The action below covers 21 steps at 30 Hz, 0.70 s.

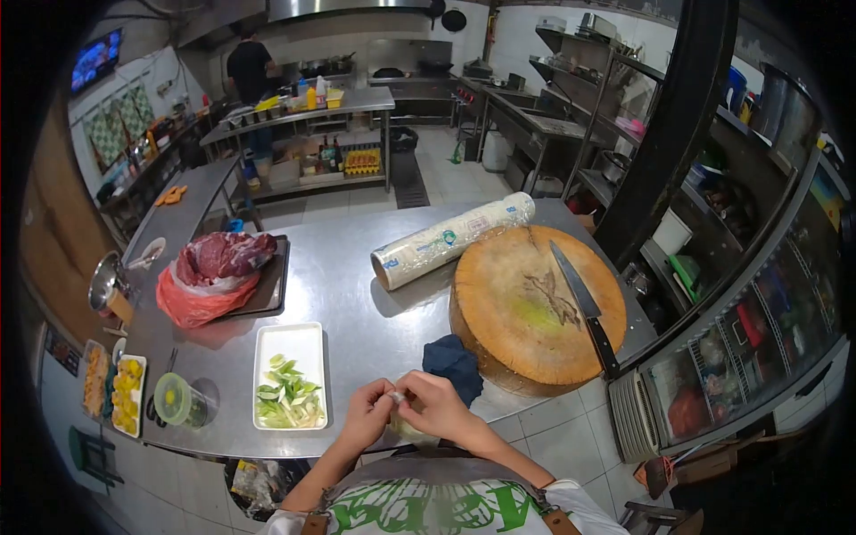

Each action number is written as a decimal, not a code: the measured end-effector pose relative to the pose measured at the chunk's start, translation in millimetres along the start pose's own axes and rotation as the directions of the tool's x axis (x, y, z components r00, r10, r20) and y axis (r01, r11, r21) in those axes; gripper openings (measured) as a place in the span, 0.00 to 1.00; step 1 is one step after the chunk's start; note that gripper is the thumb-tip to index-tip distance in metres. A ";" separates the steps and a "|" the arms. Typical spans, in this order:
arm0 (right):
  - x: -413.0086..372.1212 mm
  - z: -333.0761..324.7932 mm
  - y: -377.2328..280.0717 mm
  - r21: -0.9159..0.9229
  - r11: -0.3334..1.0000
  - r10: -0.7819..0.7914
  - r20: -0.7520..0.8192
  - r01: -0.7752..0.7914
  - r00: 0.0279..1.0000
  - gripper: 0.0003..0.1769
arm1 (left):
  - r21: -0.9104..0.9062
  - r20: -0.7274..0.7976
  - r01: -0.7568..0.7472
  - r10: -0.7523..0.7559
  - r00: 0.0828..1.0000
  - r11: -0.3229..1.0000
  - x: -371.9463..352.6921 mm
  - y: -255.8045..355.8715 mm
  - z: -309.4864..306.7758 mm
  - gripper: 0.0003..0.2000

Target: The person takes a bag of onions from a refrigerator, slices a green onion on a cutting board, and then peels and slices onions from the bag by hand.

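Near the table's front edge, my left hand (367, 414) and my right hand (434, 406) meet, fingers pinched together around a small pale item (397, 396) too small to make out. A dark blue cloth (453, 367) lies just beyond my right hand. To the left of my hands is a white tray (291, 339) of cut green leaves and stalks (290, 394). A round wooden chopping block (508, 308) stands to the right, with a knife (584, 299) lying across its right side. Behind it rests a large roll of plastic wrap (450, 239).
Raw meat (223, 263) in a red bag sits on a dark tray (275, 290) at the left. A lidded tub (180, 399) stands near the front left edge. A dark post (664, 134) rises at the right. Far back, a person (249, 67) stands by the stove.
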State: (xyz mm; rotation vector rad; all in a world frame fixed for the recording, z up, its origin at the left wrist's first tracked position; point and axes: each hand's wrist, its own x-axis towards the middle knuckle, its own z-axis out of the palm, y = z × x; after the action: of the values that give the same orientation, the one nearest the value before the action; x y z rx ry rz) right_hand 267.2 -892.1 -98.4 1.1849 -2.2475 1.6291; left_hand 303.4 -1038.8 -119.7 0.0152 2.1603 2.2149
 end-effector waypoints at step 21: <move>4.0 -8.8 -4.1 -0.079 0.993 0.086 -0.084 -0.092 0.993 0.05 | 0.210 -0.043 -0.148 0.161 0.986 0.966 8.0 5.2 -4.1 0.05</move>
State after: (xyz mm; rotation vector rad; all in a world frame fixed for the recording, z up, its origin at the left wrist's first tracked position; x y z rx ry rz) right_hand 264.2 -887.1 -89.6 0.9957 -2.3238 1.5671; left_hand 295.1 -1042.6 -114.8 0.1315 2.4932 2.0788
